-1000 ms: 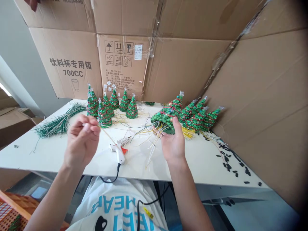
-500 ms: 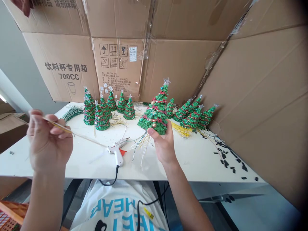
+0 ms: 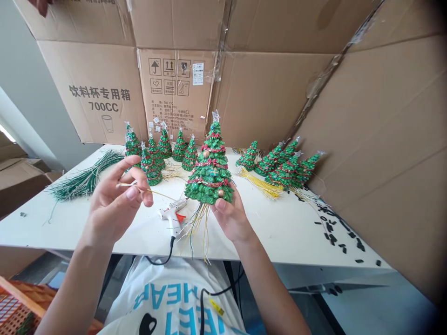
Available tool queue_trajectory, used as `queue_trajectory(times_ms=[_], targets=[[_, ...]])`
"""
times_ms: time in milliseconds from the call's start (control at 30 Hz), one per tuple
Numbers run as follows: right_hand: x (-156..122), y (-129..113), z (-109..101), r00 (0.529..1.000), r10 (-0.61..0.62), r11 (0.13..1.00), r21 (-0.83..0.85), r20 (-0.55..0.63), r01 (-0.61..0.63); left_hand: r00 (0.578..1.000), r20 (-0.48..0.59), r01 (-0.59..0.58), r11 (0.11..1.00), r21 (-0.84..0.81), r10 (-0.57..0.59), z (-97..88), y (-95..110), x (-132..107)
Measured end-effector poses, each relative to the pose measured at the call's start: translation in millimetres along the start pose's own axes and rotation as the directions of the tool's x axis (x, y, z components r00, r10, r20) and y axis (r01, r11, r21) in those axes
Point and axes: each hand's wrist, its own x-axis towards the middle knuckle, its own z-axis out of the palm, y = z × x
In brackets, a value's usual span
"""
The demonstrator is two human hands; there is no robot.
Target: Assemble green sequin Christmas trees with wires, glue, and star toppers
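Observation:
My right hand [image 3: 232, 214] grips a small decorated Christmas tree [image 3: 211, 170] by its base and holds it upright above the table. Red garland, gold balls and a clear star on top adorn it. Thin yellow, white and dark wires [image 3: 199, 223] hang from its underside. To the left, my left hand [image 3: 120, 200] pinches a thin yellow and white wire [image 3: 159, 192] between thumb and fingers; its far end passes toward the tree, and I cannot tell where it ends. Below that wire a white glue gun [image 3: 171, 216] with an orange trigger lies on the table.
More Christmas trees stand at the back left [image 3: 152, 163] and lean at the right [image 3: 289, 163]. A green wire bundle [image 3: 87, 177], a yellow wire bundle [image 3: 261, 184] and black scraps [image 3: 331, 228] lie on the white table [image 3: 279, 232]. Cardboard walls [image 3: 272, 93] enclose it. Another person's hand [image 3: 42, 5] shows top left.
My left hand has moved right and nearer to the tree, with the wire still pinched. The tree has shifted left and slightly down in my right hand and stands straighter.

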Motion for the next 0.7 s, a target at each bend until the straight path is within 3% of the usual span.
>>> queue_trajectory(times_ms=[433,567,700], targets=[[-2.2,1.2,2.4,0.996,0.035,0.999,0.006,0.077,-0.035,0.996,0.080,-0.025,0.997,-0.070,0.031,4.5,-7.9,-1.6],[-4.0,3.7,-3.1,0.997,0.067,0.998,0.012,0.048,-0.068,0.999,0.022,-0.038,0.996,-0.086,0.040,7.8,-7.3,-3.1],[-5.8,3.5,-6.1,0.995,0.088,0.996,0.026,0.054,-0.090,0.999,-0.025,0.020,0.994,-0.111,-0.023,10.4,-7.0,-2.3]])
